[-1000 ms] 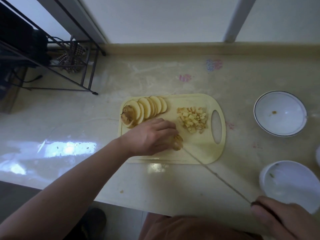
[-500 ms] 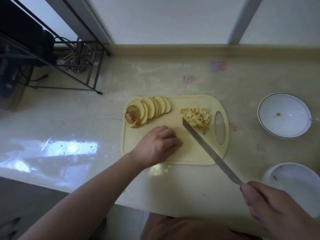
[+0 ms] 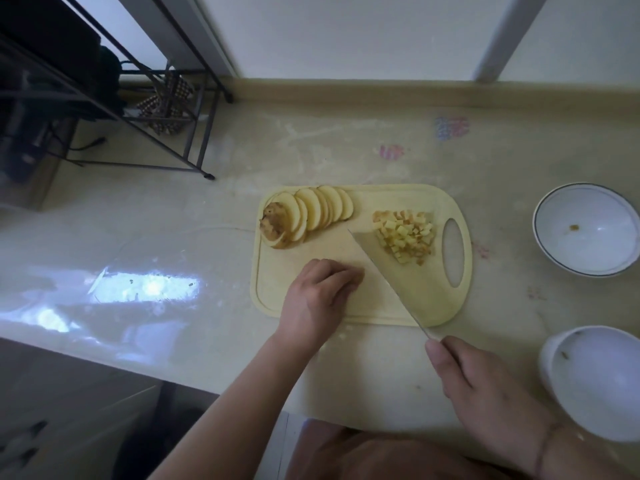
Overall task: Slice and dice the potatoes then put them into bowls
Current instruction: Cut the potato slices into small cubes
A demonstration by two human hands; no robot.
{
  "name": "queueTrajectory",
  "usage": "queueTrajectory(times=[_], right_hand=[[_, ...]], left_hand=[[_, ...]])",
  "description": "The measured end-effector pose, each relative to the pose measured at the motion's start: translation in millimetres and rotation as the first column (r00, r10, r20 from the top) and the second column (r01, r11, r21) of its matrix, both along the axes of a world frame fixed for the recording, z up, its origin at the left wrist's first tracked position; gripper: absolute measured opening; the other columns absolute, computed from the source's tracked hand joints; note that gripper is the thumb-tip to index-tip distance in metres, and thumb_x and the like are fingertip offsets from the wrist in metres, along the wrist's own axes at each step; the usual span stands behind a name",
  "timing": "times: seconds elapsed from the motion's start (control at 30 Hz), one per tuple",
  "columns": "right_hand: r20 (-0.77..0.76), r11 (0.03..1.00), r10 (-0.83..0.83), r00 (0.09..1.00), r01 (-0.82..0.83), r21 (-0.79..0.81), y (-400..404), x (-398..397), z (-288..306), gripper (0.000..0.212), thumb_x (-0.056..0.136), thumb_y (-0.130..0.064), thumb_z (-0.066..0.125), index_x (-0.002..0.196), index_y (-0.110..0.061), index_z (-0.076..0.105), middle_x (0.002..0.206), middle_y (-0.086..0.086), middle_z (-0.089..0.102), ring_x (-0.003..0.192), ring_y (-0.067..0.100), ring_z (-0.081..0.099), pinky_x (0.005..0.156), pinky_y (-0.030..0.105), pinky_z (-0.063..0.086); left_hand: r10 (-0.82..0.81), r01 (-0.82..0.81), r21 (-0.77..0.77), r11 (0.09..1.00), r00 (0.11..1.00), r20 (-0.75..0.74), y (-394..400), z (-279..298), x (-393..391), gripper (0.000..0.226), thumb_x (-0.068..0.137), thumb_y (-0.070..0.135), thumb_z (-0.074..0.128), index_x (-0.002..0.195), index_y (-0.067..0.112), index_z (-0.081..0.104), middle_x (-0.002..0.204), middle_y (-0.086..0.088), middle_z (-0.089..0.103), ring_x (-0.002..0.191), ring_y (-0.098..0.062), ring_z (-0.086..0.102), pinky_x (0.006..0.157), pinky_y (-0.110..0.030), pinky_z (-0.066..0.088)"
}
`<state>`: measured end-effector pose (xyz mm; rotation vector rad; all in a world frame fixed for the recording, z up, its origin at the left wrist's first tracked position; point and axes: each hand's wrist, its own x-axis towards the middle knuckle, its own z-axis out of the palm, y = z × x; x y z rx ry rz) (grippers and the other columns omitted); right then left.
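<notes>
A pale yellow cutting board (image 3: 433, 299) lies on the counter. Several potato slices (image 3: 322, 209) are fanned out at its far left, leaning on a skin-covered potato end (image 3: 275, 223). A pile of diced potato (image 3: 405, 237) sits by the handle hole. My left hand (image 3: 318, 299) rests on the board's middle with its fingers curled down; the potato piece seen beneath them earlier is hidden. My right hand (image 3: 478, 382) grips a knife (image 3: 381, 268) at the board's near edge. The blade slants across the board between my left fingers and the dice.
Two white bowls stand to the right: one with a dark rim (image 3: 588, 251) holding a small scrap, and one nearer me (image 3: 595, 382). A black wire rack (image 3: 166, 109) stands at the back left. The counter's front edge runs just below my forearms.
The knife has swung from low and far to the right onto the board, blade now close to my left fingers. My right hand moved in towards the board. The left hand drew back slightly.
</notes>
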<state>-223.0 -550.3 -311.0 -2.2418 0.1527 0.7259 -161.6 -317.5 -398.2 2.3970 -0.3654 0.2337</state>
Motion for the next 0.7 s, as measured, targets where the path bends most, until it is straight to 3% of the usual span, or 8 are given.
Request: queueTrajectory(times=[0.07, 0.2, 0.37, 0.47, 0.57, 0.7], right_hand=[[-0.012, 0.999, 0.036, 0.999, -0.036, 0.013, 12.8, -3.3, 0.5, 0.058, 0.077, -0.070, 0.019, 0.065, -0.019, 0.044, 0.054, 0.003, 0.054, 0.058, 0.008, 0.054, 0.060, 0.023, 0.041], [-0.033, 0.995, -0.015, 0.999, 0.018, 0.100, 13.2, -2.2, -6.6, 0.068, 0.080, -0.079, 0.023, 0.063, -0.016, 0.043, 0.050, -0.003, 0.051, 0.049, 0.010, 0.048, 0.054, 0.031, 0.037], [-0.063, 0.971, -0.153, 0.986, 0.162, 0.174, -5.0, 5.1, -14.4, 0.080, 0.062, -0.097, 0.024, 0.071, -0.022, 0.050, 0.046, -0.003, 0.045, 0.042, 0.006, 0.038, 0.049, 0.024, 0.029], [-0.067, 0.980, -0.112, 0.991, 0.122, 0.159, -8.8, 9.0, -12.8, 0.078, 0.062, -0.098, 0.022, 0.070, -0.026, 0.051, 0.047, -0.004, 0.047, 0.043, 0.007, 0.041, 0.048, 0.022, 0.031], [-0.002, 0.993, -0.066, 0.998, 0.066, 0.098, -8.1, 12.3, -8.4, 0.075, 0.069, -0.090, 0.019, 0.063, -0.021, 0.047, 0.052, -0.007, 0.053, 0.047, 0.010, 0.048, 0.048, 0.021, 0.035], [0.040, 0.998, -0.039, 0.998, 0.037, 0.058, -2.3, 11.2, -8.4, 0.076, 0.071, -0.088, 0.014, 0.062, -0.019, 0.046, 0.062, -0.003, 0.060, 0.054, 0.012, 0.054, 0.056, 0.026, 0.041]], left_hand=[[0.007, -0.008, 0.009, 1.000, 0.998, 0.064, 0.8, -2.2, -0.4, 0.020, 0.099, 0.022, 0.065, 0.094, 0.009, 0.081, 0.092, 0.000, 0.072, 0.083, -0.025, 0.061, 0.074, -0.033, 0.052], [-0.007, 0.008, -0.016, 1.000, 0.998, 0.066, 4.0, -2.1, 0.4, 0.022, 0.098, 0.023, 0.066, 0.096, 0.007, 0.081, 0.096, -0.002, 0.074, 0.083, -0.025, 0.063, 0.075, -0.032, 0.053], [-0.231, 0.230, 0.084, 0.970, 0.973, 0.003, 26.7, 3.5, 12.8, 0.023, 0.097, 0.017, 0.062, 0.109, 0.007, 0.078, 0.108, -0.008, 0.073, 0.088, -0.025, 0.065, 0.080, -0.030, 0.054], [-0.327, 0.325, 0.114, 0.939, 0.945, 0.001, 35.9, 6.6, 20.1, 0.025, 0.099, 0.014, 0.058, 0.112, 0.006, 0.077, 0.109, -0.009, 0.074, 0.085, -0.024, 0.063, 0.078, -0.026, 0.051], [-0.332, 0.329, 0.074, 0.941, 0.943, 0.021, 34.9, 7.0, 24.1, 0.033, 0.106, 0.023, 0.051, 0.108, 0.005, 0.078, 0.105, -0.009, 0.075, 0.082, -0.023, 0.063, 0.075, -0.025, 0.051], [-0.242, 0.242, 0.030, 0.970, 0.970, 0.012, 28.3, 5.4, 20.3, 0.021, 0.093, 0.014, 0.062, 0.099, 0.005, 0.080, 0.097, -0.008, 0.076, 0.080, -0.022, 0.064, 0.071, -0.030, 0.054]])
